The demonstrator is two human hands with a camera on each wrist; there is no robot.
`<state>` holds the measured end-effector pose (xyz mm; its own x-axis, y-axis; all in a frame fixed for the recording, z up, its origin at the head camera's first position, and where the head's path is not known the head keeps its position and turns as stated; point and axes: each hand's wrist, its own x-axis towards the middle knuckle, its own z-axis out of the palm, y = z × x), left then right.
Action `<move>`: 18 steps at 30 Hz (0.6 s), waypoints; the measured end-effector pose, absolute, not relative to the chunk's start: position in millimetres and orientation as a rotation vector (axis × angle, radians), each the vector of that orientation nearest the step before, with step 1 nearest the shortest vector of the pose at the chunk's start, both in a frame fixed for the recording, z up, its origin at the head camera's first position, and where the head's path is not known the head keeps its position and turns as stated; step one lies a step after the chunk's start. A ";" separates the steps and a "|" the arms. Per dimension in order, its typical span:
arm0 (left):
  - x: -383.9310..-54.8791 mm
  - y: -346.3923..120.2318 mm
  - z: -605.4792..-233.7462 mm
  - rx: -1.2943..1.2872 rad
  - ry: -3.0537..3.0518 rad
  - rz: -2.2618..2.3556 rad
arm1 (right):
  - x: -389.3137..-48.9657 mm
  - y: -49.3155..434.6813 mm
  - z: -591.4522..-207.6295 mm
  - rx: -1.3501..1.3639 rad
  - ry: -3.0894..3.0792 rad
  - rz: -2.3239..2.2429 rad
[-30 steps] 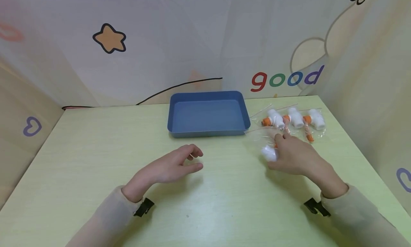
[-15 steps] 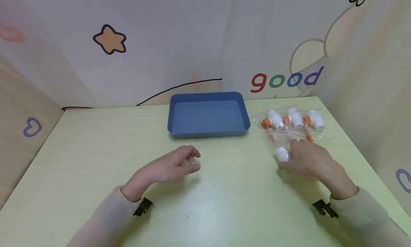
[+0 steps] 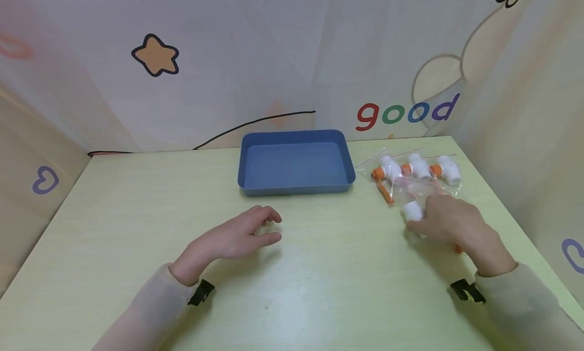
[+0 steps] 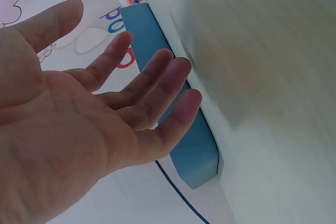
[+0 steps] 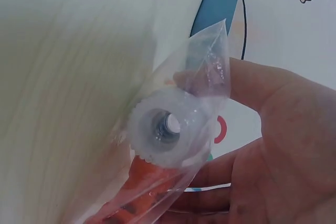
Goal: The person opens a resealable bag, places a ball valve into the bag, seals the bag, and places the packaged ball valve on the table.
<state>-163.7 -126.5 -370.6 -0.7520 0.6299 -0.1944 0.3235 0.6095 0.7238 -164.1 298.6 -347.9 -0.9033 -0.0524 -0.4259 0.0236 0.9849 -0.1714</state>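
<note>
My right hand (image 3: 449,220) grips a white plastic ball valve (image 3: 412,212) with an orange handle, in a clear plastic bag, low over the right side of the table. In the right wrist view the valve's round open end (image 5: 181,111) faces the camera, its orange part (image 5: 144,184) hangs below, and thumb and fingers close around the bag from the side. My left hand (image 3: 237,233) hovers over the middle of the table, its fingers loosely bent and nothing in them. The left wrist view shows its bare palm (image 4: 79,114).
A blue rectangular tray (image 3: 294,163) stands at the back centre. To its right, three similar bagged valves lie in a row: left valve (image 3: 390,168), middle valve (image 3: 418,167) and right valve (image 3: 449,170). A printed curtain (image 3: 255,62) rises behind the table.
My right hand has shifted right and slightly back with the bagged valve, uncovering the orange handle of the left valve in the row. The left hand has drifted slightly left.
</note>
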 end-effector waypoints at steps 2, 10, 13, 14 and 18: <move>-164.1 -126.8 -370.4 0.757 2.407 0.957 | -164.8 301.5 -347.8 -0.009 2.684 -0.246; -165.9 -126.6 -370.1 0.762 2.445 0.922 | -162.6 305.5 -348.3 -0.009 2.687 -0.312; -166.2 -126.7 -369.9 0.755 2.472 0.902 | -160.6 305.5 -348.4 -0.035 2.739 -0.284; -166.4 -126.9 -369.7 0.756 2.481 0.901 | -159.8 304.8 -348.4 -0.043 2.770 -0.262; -168.1 -127.6 -369.6 0.792 2.540 0.919 | -157.6 297.7 -348.1 -0.087 2.902 -0.185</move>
